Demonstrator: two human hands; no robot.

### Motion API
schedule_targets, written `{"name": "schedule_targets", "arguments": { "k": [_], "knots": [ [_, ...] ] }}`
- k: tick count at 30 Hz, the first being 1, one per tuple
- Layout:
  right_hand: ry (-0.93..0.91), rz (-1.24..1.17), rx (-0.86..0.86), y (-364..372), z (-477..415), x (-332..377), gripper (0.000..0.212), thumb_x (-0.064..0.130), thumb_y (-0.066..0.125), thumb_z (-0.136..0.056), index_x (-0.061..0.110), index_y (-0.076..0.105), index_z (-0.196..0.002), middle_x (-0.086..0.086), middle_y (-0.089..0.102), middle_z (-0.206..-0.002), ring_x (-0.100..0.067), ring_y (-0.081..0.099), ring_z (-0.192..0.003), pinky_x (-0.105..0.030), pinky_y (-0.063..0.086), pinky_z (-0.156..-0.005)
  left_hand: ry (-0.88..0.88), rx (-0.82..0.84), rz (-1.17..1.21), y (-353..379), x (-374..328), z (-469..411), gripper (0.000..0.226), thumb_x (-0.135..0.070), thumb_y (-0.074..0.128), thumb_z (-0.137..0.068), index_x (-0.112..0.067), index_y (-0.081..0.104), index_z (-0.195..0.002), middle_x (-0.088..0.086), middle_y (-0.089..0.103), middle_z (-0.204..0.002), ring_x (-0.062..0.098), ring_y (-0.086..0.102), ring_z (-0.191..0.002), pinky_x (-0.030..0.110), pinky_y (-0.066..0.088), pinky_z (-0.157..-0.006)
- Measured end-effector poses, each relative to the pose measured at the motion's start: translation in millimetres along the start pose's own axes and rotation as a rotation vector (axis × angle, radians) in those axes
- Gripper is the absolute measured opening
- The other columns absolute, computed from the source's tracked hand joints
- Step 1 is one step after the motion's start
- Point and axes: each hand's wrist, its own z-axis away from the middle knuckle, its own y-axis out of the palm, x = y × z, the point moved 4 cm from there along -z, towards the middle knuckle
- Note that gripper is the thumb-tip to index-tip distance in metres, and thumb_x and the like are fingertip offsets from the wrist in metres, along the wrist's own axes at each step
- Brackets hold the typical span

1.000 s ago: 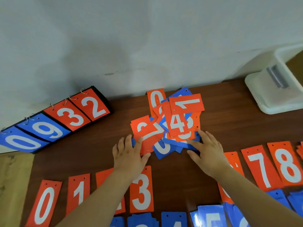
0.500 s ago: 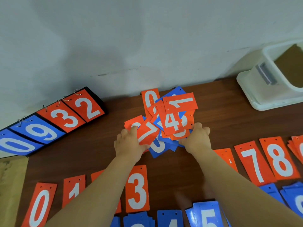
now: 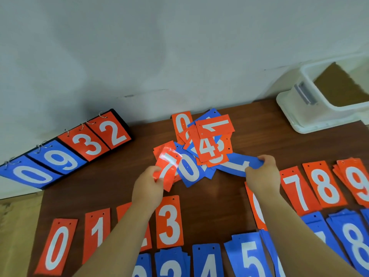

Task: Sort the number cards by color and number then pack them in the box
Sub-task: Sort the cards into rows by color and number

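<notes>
A mixed heap of red and blue number cards [image 3: 207, 144] lies at the middle back of the brown table [image 3: 259, 136]. My left hand [image 3: 148, 182] pinches a red 7 card [image 3: 167, 168], lifted off the heap's left side. My right hand [image 3: 261, 174] grips a blue 1 card [image 3: 237, 165] at the heap's right edge. In front lies a row of red cards: 0 [image 3: 57, 246], 1 [image 3: 96, 232], 3 [image 3: 169, 221], 7 [image 3: 297, 190], 8 [image 3: 324, 182], 9 [image 3: 357, 180]. Nearer me lie blue stacks, among them 4 [image 3: 207, 260] and 5 [image 3: 249, 256]. My arms hide some cards.
A white plastic box [image 3: 311, 112] stands open at the back right against the wall. A flip scoreboard [image 3: 65, 148] showing 0, 9, 3, 2 leans at the back left. A tan surface [image 3: 18, 226] borders the table on the left.
Both hands went from resting flat at the heap's front edge to gripping cards. The left has lifted the red 7 clear; the right has pulled the blue 1 out to the right.
</notes>
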Motion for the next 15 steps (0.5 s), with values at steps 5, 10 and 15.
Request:
{"name": "schedule_targets", "arguments": {
  "k": [5,10,15],
  "knots": [
    [-0.046,-0.131,-0.141,-25,45,5,0.046,0.010,0.061,-0.096,0.019,0.047,-0.139,-0.005,0.061,-0.108,-0.009,0.058,-0.072,-0.027,0.043,-0.053,-0.036,-0.040,0.125,-28,20,34,0.043,-0.020,0.057,-0.103,-0.031,0.050,-0.144,0.002,0.048,-0.153,0.024,0.050,-0.136,0.034,0.051,-0.096],
    [-0.190,-0.266,-0.115,-31,111,19,0.041,0.006,0.059,-0.097,0.022,0.052,-0.134,0.001,0.059,-0.116,-0.002,0.059,-0.082,-0.021,0.045,-0.059,-0.005,-0.073,0.227,-61,51,74,0.042,-0.021,0.058,-0.103,-0.033,0.053,-0.142,-0.001,0.049,-0.152,0.021,0.051,-0.135,0.035,0.052,-0.097],
    [-0.263,-0.364,0.294,0,180,37,0.040,0.000,0.062,-0.096,0.033,0.064,-0.119,0.003,0.068,-0.125,-0.016,0.071,-0.105,-0.044,0.061,-0.087,0.075,-0.048,0.334,-101,102,122,0.037,-0.021,0.060,-0.102,-0.037,0.058,-0.134,-0.005,0.050,-0.150,0.019,0.047,-0.138,0.035,0.047,-0.103]
  ]
}}
